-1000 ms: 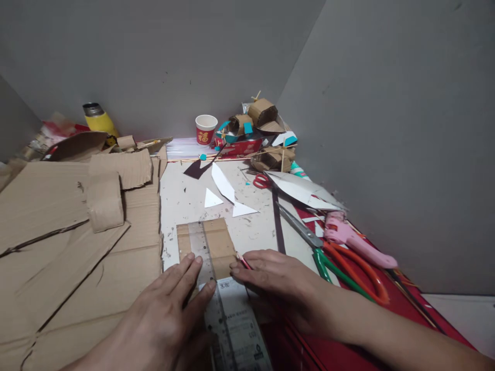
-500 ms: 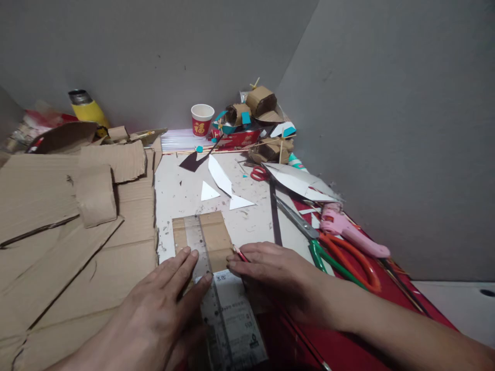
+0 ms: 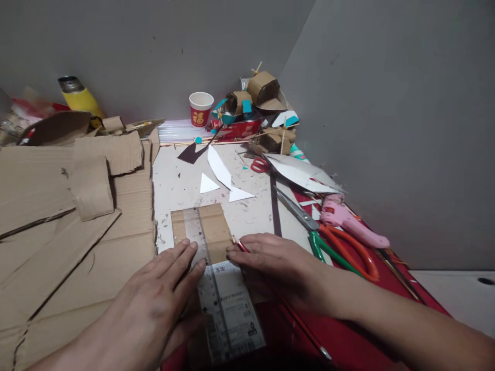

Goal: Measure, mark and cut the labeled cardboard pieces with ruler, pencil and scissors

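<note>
A clear ruler (image 3: 196, 226) lies lengthwise over a small brown cardboard piece (image 3: 217, 234), whose near part carries a white printed label (image 3: 237, 312). My left hand (image 3: 154, 293) rests on the ruler's left side with its fingers stretched out, pressing it down. On the right, my right hand (image 3: 274, 268) has its fingers closed round a red pencil (image 3: 241, 245). The pencil's point shows just past the fingertips, by the cardboard's right edge, and its far end sticks out below the hand. The right palm is hidden from view.
Large cardboard sheets (image 3: 127, 252) cover the left. To the right lie big scissors (image 3: 309, 224) with green and orange handles and a pink glue gun (image 3: 348, 224). White paper cutouts (image 3: 218, 167) lie ahead. Farther back stand a paper cup (image 3: 201, 111) and a yellow bottle (image 3: 81, 98).
The view has tilted slightly, so the background things sit a little higher in the picture. Both hands, the ruler and the pencil keep nearly the same places on the cardboard.
</note>
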A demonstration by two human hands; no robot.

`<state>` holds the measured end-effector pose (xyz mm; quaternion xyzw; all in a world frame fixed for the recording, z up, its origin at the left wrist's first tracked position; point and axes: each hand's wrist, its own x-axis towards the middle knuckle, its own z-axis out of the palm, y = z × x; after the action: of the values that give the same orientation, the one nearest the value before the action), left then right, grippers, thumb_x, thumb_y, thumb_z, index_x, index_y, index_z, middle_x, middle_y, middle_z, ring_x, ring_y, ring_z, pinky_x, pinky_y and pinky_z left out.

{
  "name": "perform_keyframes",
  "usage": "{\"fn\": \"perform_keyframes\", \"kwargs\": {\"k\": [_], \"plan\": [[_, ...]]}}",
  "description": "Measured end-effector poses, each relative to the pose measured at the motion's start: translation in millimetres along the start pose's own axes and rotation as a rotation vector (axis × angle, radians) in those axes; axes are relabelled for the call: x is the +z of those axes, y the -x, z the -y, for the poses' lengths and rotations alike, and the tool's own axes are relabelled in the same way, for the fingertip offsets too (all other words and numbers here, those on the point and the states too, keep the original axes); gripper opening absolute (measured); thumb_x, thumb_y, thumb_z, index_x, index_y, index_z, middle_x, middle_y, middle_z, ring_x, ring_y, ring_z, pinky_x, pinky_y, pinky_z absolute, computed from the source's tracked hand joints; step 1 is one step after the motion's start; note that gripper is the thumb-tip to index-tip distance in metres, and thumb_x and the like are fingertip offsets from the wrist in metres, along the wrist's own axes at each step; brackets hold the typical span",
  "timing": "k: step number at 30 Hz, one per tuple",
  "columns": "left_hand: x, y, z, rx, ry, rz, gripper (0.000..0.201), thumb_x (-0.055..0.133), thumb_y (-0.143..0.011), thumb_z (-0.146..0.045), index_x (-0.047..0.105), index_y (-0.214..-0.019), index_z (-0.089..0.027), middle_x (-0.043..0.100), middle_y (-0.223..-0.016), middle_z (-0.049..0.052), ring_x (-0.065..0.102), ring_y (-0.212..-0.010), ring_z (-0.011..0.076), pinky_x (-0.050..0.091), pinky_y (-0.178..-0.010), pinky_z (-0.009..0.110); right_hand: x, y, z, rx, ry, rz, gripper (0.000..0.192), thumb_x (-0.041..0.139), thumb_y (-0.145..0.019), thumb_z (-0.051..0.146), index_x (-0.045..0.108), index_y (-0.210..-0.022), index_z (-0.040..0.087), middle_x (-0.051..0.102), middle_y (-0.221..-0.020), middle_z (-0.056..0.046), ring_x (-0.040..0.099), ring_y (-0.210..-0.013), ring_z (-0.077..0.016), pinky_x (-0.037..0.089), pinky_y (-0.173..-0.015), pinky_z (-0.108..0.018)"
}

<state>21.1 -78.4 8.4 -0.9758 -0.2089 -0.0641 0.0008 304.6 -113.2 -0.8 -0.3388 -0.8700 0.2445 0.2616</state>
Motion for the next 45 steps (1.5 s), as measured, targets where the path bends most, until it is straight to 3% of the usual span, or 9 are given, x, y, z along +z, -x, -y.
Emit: {"fn": "perform_keyframes", "kwargs": {"k": [5, 8, 11, 14, 21, 25, 35, 41, 45], "plan": [[-0.2, -1, 0, 0.013, -0.012, -0.014, 0.059, 0.066, -0.085, -0.046, 0.059, -0.131, -0.011, 0.055, -0.141, 0.020, 0.056, -0.126, 0.0344, 0.056, -0.094, 0.049, 2, 4, -4, 0.025, -0.082, -0.042, 0.055, 0.049, -0.095, 0.007, 0.041, -0.147, 0.023, 0.066, -0.119, -0.013, 0.061, -0.111, -0.0219, 0.049, -0.095, -0.040], [-0.3, -1, 0, 0.013, -0.022, -0.035, 0.060, 0.070, -0.082, -0.047, 0.061, -0.129, -0.011, 0.057, -0.139, 0.021, 0.059, -0.123, 0.0354, 0.058, -0.091, 0.049, -2, 6, 3, 0.094, -0.152, -0.141, 0.050, 0.048, -0.099, 0.013, 0.044, -0.146, 0.029, 0.069, -0.119, -0.009, 0.064, -0.111, -0.0208, 0.051, -0.094, -0.037], [-1.3, -2, 0, 0.012, -0.015, -0.055, 0.058, 0.072, -0.079, -0.046, 0.064, -0.125, -0.011, 0.060, -0.135, 0.020, 0.062, -0.119, 0.0352, 0.059, -0.088, 0.048, -12, 2, 17, 0.305, -0.266, -0.256, 0.031, 0.047, -0.103, 0.032, 0.062, -0.130, 0.032, 0.075, -0.102, -0.004, 0.070, -0.095, -0.0185, 0.054, -0.085, -0.029], [-3.4, -3, 0, 0.005, -0.021, -0.067, 0.057, 0.074, -0.076, -0.044, 0.065, -0.123, -0.012, 0.062, -0.133, 0.020, 0.064, -0.117, 0.0352, 0.060, -0.087, 0.047, -20, -11, 31, 0.511, -0.412, -0.300, 0.035, 0.048, -0.100, 0.049, 0.074, -0.106, 0.026, 0.073, -0.085, -0.004, 0.069, -0.078, -0.0171, 0.056, -0.073, -0.027], [5.4, -2, -2, 0.005, -0.039, -0.136, 0.053, 0.066, -0.081, -0.043, 0.064, -0.122, -0.010, 0.064, -0.131, 0.020, 0.063, -0.118, 0.0339, 0.059, -0.088, 0.046, 14, -43, 16, 0.781, -0.864, -0.320, 0.045, 0.067, -0.083, 0.057, 0.069, -0.093, 0.014, 0.063, -0.073, -0.003, 0.057, -0.061, -0.0118, 0.051, -0.059, -0.026], [6.8, -1, -3, -0.001, -0.047, -0.141, 0.052, 0.064, -0.081, -0.042, 0.065, -0.121, -0.008, 0.063, -0.131, 0.022, 0.062, -0.119, 0.0360, 0.059, -0.088, 0.046, 25, -43, 6, 0.834, -0.887, -0.353, 0.038, 0.069, -0.081, 0.049, 0.067, -0.094, 0.013, 0.064, -0.075, -0.003, 0.060, -0.064, -0.0119, 0.051, -0.059, -0.025], [2.3, 2, -1, 0.021, -0.024, -0.060, 0.056, 0.063, -0.086, -0.043, 0.059, -0.129, -0.008, 0.058, -0.137, 0.023, 0.057, -0.125, 0.0371, 0.057, -0.094, 0.047, 22, -47, 13, 0.869, -0.868, -0.354, 0.020, 0.069, -0.080, 0.034, 0.067, -0.090, 0.017, 0.066, -0.076, -0.001, 0.061, -0.067, -0.0127, 0.049, -0.056, -0.024], [4.6, 2, -1, 0.017, -0.003, -0.069, 0.055, 0.063, -0.086, -0.044, 0.060, -0.127, -0.008, 0.059, -0.136, 0.023, 0.057, -0.124, 0.0363, 0.058, -0.092, 0.046, 25, -45, 10, 0.848, -0.849, -0.341, 0.020, 0.070, -0.082, 0.035, 0.068, -0.091, 0.017, 0.066, -0.075, -0.001, 0.061, -0.065, -0.0120, 0.048, -0.055, -0.023], [13.0, 5, -1, 0.008, 0.020, -0.113, 0.053, 0.061, -0.087, -0.042, 0.059, -0.128, -0.009, 0.058, -0.138, 0.021, 0.055, -0.128, 0.0344, 0.056, -0.095, 0.046, 19, -41, 9, 0.752, -0.913, -0.414, 0.031, 0.070, -0.084, 0.045, 0.068, -0.094, 0.016, 0.068, -0.081, -0.004, 0.064, -0.072, -0.0138, 0.054, -0.066, -0.029]]}}
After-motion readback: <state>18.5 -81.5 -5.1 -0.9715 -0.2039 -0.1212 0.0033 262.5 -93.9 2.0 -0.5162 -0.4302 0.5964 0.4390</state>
